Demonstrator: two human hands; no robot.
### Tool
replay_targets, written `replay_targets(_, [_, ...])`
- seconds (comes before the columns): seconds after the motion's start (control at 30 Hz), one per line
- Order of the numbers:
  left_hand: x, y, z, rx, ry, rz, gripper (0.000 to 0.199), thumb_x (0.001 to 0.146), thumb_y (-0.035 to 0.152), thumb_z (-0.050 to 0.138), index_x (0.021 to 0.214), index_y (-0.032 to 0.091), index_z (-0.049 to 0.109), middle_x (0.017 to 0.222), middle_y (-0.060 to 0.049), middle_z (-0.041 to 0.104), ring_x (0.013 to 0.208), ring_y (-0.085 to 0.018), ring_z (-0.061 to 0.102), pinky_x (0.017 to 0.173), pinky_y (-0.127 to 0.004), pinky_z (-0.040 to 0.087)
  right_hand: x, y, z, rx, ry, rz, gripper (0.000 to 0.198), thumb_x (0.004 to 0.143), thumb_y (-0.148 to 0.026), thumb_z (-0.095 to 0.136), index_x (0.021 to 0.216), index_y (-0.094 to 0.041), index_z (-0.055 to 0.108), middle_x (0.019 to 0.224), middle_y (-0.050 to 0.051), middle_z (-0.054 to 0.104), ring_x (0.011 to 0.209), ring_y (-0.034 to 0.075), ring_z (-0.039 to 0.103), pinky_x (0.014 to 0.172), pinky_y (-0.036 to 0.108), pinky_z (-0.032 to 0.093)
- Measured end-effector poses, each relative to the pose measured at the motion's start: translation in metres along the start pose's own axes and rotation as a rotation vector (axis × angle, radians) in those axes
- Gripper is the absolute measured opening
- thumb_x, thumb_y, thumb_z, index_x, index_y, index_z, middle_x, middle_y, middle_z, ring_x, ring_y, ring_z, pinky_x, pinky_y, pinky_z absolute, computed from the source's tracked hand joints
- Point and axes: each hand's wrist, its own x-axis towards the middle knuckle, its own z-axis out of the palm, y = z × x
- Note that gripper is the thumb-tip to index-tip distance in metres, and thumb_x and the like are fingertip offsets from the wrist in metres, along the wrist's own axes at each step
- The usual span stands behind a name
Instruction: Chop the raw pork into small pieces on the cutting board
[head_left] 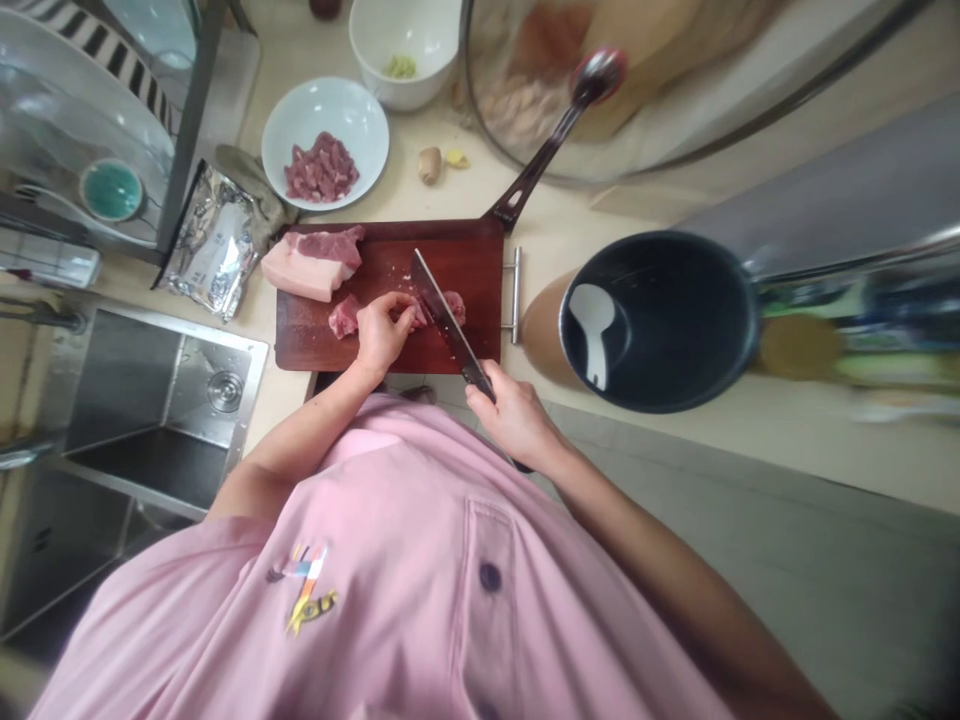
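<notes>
A person in a pink shirt [420, 570] is standing close to the desk [435, 203]. Nearest, the right hand [516, 415] is gripping the handle of the kitchen knife [448, 318] with its fingers curled round, seemingly to hold the slanting blade firm. The left hand [382, 335] is bending its fingers and pinching the small meat piece [418, 312] just beside the blade, likely so it is not slipping. All this is happening on the red-brown cutting board [480, 262], which is probably saving the desk from cuts.

A raw meat chunk [343, 317] is lying just left of that hand, and cut meat [454, 306] is sitting on the blade's other side. The pork slab [306, 270] is poking over the board's left edge, perhaps to leave room. Past the board, a pale bowl [371, 112] is holding meat strips [322, 168] together. Beside it, ginger [430, 165] is lying on the desk. Farther off, a white bowl [367, 38] is holding something light green.
</notes>
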Motion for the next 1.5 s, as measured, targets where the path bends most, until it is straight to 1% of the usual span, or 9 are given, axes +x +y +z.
replay_targets(0.17, [0.001, 0.008, 0.0, 0.12, 0.035, 0.066, 0.011, 0.077, 0.014, 0.06, 0.088, 0.017, 0.062, 0.075, 0.0, 0.068, 0.062, -0.011, 0.065, 0.064, -0.022, 0.055, -0.004, -0.002, -0.002, 0.012, -0.005, -0.019, 0.02, 0.086, -0.035, 0.043, 0.096, -0.022, 0.054, 0.062, -0.001, 0.055, 0.054, 0.018, 0.051, 0.055, 0.029, 0.038])
replay_targets(0.3, [0.003, 0.012, 0.001, 0.254, 0.086, 0.151, 0.007, 0.076, 0.016, 0.063, 0.082, 0.016, 0.065, 0.091, -0.003, 0.064, 0.062, -0.009, 0.062, 0.064, -0.022, 0.054, -0.002, 0.001, -0.002, 0.012, 0.02, 0.002, 0.019, 0.085, -0.035, 0.043, 0.094, -0.022, 0.054, 0.062, 0.0, 0.056, 0.053, 0.018, 0.051, 0.055, 0.029, 0.038])
replay_targets(0.57, [0.006, 0.008, 0.003, 0.331, 0.049, 0.155, 0.006, 0.073, 0.011, 0.062, 0.077, 0.016, 0.062, 0.091, -0.002, 0.059, 0.058, -0.006, 0.057, 0.063, -0.021, 0.052, -0.003, 0.002, -0.004, 0.048, 0.008, 0.028, 0.021, 0.085, -0.037, 0.044, 0.095, -0.023, 0.055, 0.066, 0.0, 0.059, 0.056, 0.018, 0.054, 0.058, 0.03, 0.04])
replay_targets(0.7, [0.003, 0.009, -0.004, 0.342, 0.07, 0.149, 0.012, 0.073, 0.011, 0.063, 0.083, 0.016, 0.059, 0.092, -0.003, 0.059, 0.057, -0.006, 0.056, 0.059, -0.02, 0.049, -0.005, 0.005, -0.005, 0.074, 0.01, 0.022, 0.021, 0.086, -0.037, 0.044, 0.096, -0.023, 0.055, 0.066, 0.0, 0.059, 0.056, 0.018, 0.054, 0.057, 0.03, 0.041])
replay_targets(0.9, [-0.002, 0.009, -0.014, 0.382, 0.078, 0.194, 0.008, 0.08, 0.016, 0.061, 0.087, 0.017, 0.059, 0.091, -0.003, 0.059, 0.064, -0.008, 0.057, 0.065, -0.022, 0.05, -0.006, 0.006, -0.004, 0.093, -0.017, 0.021, 0.021, 0.086, -0.036, 0.044, 0.097, -0.022, 0.055, 0.067, 0.0, 0.06, 0.057, 0.018, 0.054, 0.058, 0.03, 0.041])
replay_targets(1.17, [0.0, 0.011, -0.007, 0.552, 0.047, 0.204, 0.03, 0.075, 0.013, 0.062, 0.105, 0.018, 0.06, 0.099, -0.005, 0.061, 0.077, -0.015, 0.06, 0.079, -0.028, 0.05, -0.003, 0.001, -0.002, 0.062, -0.027, -0.02, 0.02, 0.086, -0.035, 0.044, 0.097, -0.022, 0.055, 0.066, 0.0, 0.059, 0.057, 0.018, 0.053, 0.059, 0.03, 0.04])
replay_targets(1.3, [0.0, 0.011, -0.004, 0.476, 0.086, 0.178, 0.037, 0.075, 0.013, 0.063, 0.111, 0.018, 0.055, 0.084, -0.001, 0.063, 0.075, -0.014, 0.06, 0.079, -0.028, 0.05, -0.003, 0.001, -0.001, 0.049, -0.013, -0.016, 0.021, 0.087, -0.036, 0.043, 0.097, -0.022, 0.055, 0.065, 0.0, 0.057, 0.056, 0.018, 0.052, 0.058, 0.03, 0.04])
replay_targets(1.43, [-0.001, 0.01, -0.009, 0.443, 0.119, 0.201, 0.026, 0.079, 0.016, 0.059, 0.105, 0.017, 0.058, 0.088, -0.002, 0.062, 0.067, -0.011, 0.057, 0.072, -0.025, 0.05, -0.005, 0.002, -0.001, 0.05, 0.012, -0.015, 0.02, 0.086, -0.035, 0.043, 0.096, -0.022, 0.054, 0.064, 0.0, 0.057, 0.055, 0.018, 0.051, 0.056, 0.029, 0.039])
replay_targets(1.5, [-0.001, 0.012, -0.011, 0.49, 0.066, 0.25, 0.023, 0.081, 0.014, 0.055, 0.103, 0.017, 0.061, 0.099, -0.005, 0.06, 0.076, -0.013, 0.059, 0.076, -0.025, 0.05, -0.005, 0.003, -0.002, 0.048, 0.023, -0.022, 0.019, 0.086, -0.035, 0.043, 0.095, -0.022, 0.054, 0.063, 0.0, 0.056, 0.054, 0.017, 0.05, 0.055, 0.029, 0.038])
